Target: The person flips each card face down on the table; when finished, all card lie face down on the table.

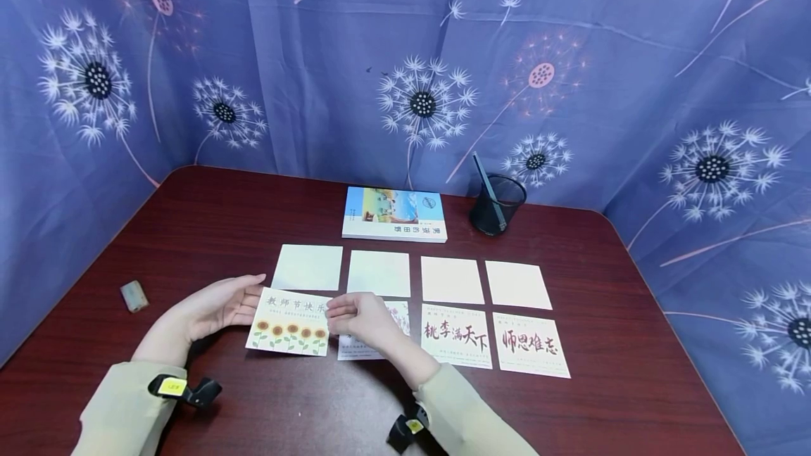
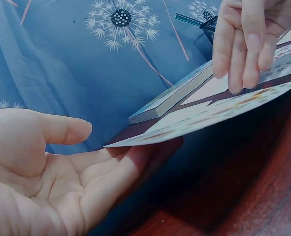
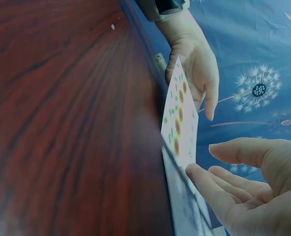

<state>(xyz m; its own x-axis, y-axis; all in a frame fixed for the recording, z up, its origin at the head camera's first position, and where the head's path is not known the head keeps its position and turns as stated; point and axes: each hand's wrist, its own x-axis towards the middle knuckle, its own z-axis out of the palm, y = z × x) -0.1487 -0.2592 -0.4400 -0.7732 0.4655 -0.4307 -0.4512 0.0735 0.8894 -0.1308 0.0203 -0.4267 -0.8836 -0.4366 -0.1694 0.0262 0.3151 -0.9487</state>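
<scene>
- Right hand (image 1: pixel 362 317) pinches the sunflower card's (image 1: pixel 290 323) right edge; that grip is fingertip-light.
- Left hand (image 1: pixel 218 309) lies open, fingers flat under the card's left edge.
- The card hovers above the counter (image 1: pixel 209 224), overlapping the neighbouring card (image 1: pixel 374 333).
- Best kept level, squared with the row.

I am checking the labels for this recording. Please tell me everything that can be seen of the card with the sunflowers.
The sunflower card is a thin rectangular paper card, cream with a line of Chinese characters on top and a row of orange sunflowers with green leaves below. It is flat, unbent and raised off the dark wooden table at the front left of the card rows. The left hand supports its left edge from below with open fingers; the right hand touches its right edge with its fingertips.
</scene>
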